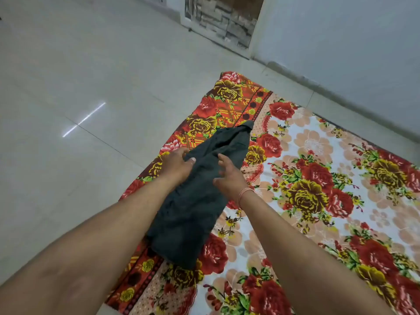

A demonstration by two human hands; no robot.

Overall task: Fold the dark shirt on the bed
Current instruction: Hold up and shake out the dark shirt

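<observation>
The dark grey-green cloth shirt (pixel 200 192), limp and light, lies as a long narrow strip on the flower-printed bed (pixel 318 142). The left hand (pixel 176 165) presses its edge, the right hand (pixel 229 176) hovers, both grips open. Best pinched at the far corners.

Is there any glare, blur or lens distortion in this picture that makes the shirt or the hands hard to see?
Head view: a bright streak of glare lies on the tiled floor, away from the work; the wide lens bends the wall line and stretches the forearms; the dark shirt shows few folds, being so dark; the left hand and right hand look slightly soft.
</observation>
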